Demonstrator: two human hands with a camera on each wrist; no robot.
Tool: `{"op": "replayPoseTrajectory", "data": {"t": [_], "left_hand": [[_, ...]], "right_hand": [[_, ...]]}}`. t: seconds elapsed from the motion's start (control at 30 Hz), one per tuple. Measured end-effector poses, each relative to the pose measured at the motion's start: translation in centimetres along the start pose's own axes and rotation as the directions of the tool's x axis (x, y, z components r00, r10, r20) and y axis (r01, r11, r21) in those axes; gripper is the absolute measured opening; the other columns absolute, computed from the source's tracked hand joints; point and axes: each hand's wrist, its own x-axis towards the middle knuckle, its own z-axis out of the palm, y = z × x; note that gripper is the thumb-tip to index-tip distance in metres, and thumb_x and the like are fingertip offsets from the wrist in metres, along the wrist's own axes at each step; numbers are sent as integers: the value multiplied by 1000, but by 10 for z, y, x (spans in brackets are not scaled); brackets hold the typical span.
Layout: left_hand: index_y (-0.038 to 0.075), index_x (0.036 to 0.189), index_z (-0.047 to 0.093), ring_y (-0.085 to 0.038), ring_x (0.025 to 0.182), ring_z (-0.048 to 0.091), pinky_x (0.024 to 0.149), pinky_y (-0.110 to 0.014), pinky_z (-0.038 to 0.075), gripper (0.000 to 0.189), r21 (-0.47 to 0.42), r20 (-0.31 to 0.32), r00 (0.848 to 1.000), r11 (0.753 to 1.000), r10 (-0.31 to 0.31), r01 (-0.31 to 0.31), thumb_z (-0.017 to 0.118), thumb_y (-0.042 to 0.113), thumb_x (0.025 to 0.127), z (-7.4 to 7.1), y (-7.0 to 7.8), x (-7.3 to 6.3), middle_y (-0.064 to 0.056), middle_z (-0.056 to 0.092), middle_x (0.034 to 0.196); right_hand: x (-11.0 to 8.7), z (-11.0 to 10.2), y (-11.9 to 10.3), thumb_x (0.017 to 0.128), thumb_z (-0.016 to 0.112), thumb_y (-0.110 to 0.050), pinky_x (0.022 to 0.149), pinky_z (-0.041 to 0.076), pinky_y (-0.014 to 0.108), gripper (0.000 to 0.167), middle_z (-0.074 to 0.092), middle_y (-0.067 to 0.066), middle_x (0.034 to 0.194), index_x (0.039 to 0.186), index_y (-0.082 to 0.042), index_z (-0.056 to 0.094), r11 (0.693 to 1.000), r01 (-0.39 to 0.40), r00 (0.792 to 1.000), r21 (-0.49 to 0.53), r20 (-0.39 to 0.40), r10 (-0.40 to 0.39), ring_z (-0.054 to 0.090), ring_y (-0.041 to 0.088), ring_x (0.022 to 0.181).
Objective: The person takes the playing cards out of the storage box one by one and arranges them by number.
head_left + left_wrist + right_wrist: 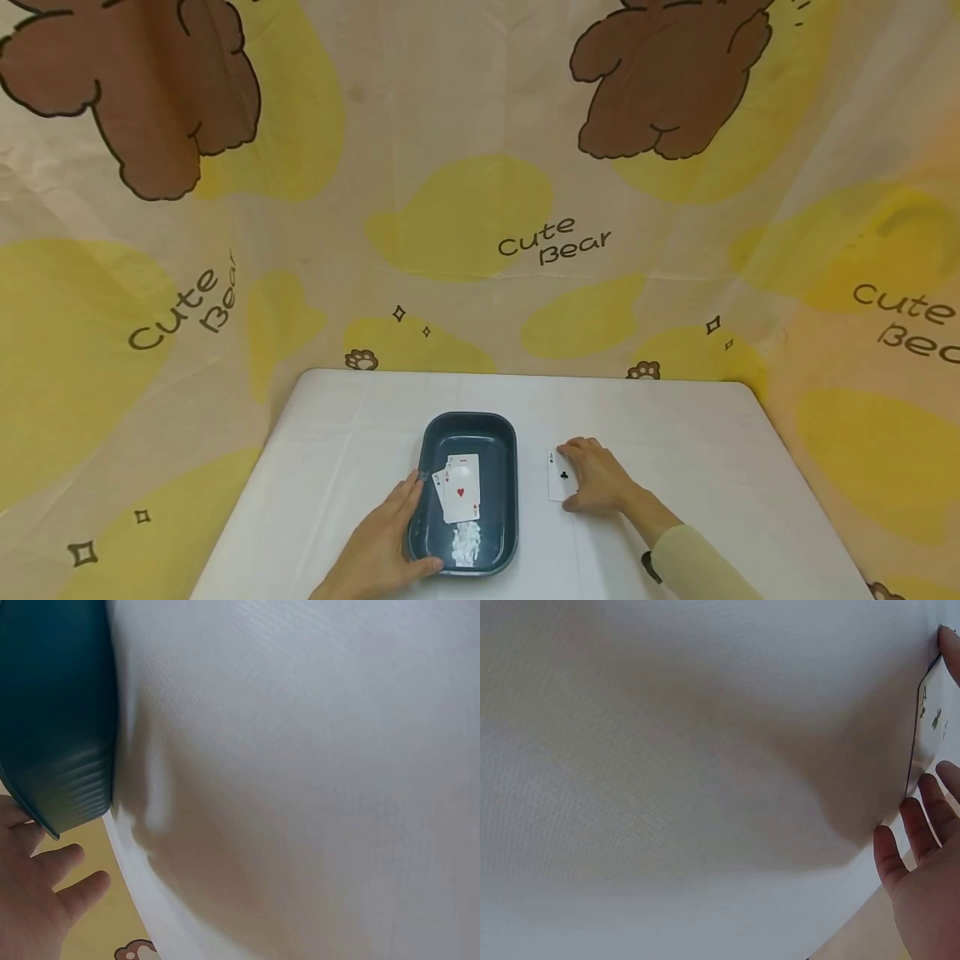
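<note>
A dark blue rectangular tray [513,500] stands on the white table. My left hand [378,533] rests along its left side, the fingers straight at the rim and the thumb at the near corner. In the left wrist view, the fingers of that hand [37,900] are spread, some touching the tray [60,712]. Inside the tray an ace of hearts [467,479] lies face up over other playing cards [439,493], mostly hidden. To the right of the tray, my right hand [600,477] pinches an ace of clubs [556,485] by its near and far edges.
The table [660,417] has a white cover and rounded far corners. Behind it and along both sides hangs a yellow and beige cloth [450,217] printed with bears and lettering. A dark band [651,567] circles my right wrist by the sleeve.
</note>
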Motion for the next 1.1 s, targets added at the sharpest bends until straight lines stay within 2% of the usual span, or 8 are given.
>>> {"op": "replayPoseTrajectory", "data": {"t": [0.23, 0.47, 0.6, 0.83, 1.1], "left_hand": [[3, 162, 36, -40, 150, 39, 112, -61, 44, 122, -6, 18, 1000, 1000, -18, 18, 78, 75, 74, 0, 0, -1, -13, 30, 170], [3, 162, 36, -39, 151, 38, 112, -62, 43, 121, -12, 33, 999, 999, -36, 37, 78, 74, 74, -3, 3, 0, -12, 31, 170], [3, 162, 36, -39, 151, 38, 112, -62, 43, 121, -20, 38, 998, 999, -40, 41, 79, 74, 74, -3, 4, 0, -13, 31, 170], [3, 162, 35, -41, 151, 38, 111, -64, 43, 122, -24, 43, 998, 999, -36, 38, 77, 75, 74, -2, 2, 0, -14, 29, 170], [4, 163, 34, -40, 151, 38, 111, -64, 43, 122, -21, 44, 998, 999, -38, 39, 77, 76, 74, -1, 1, 1, -13, 29, 171]], "right_hand": [[0, -9, -3, 61, 93, -25, 109, 47, 58, 86, 62, 16, 136, 138, 0, 63, 997, 23, 1000, 76, -22, -22, 55, 37, 127], [2, -21, -13, 66, 95, -28, 111, 46, 57, 85, 60, 14, 140, 141, -3, 62, 995, 26, 999, 101, -48, -22, 53, 36, 131], [3, -29, -25, 71, 94, -30, 110, 46, 60, 82, 60, 13, 141, 141, -4, 61, 992, 51, 996, 119, -74, -43, 53, 36, 133], [8, -37, -48, 81, 87, -33, 111, 44, 62, 75, 56, 15, 147, 145, -5, 59, 984, 73, 995, 163, -74, -62, 51, 37, 137], [15, -37, -73, 81, 87, -37, 111, 44, 63, 75, 58, 13, 145, 144, -6, 60, 975, 147, 984, 168, -122, -128, 52, 36, 136]]}}
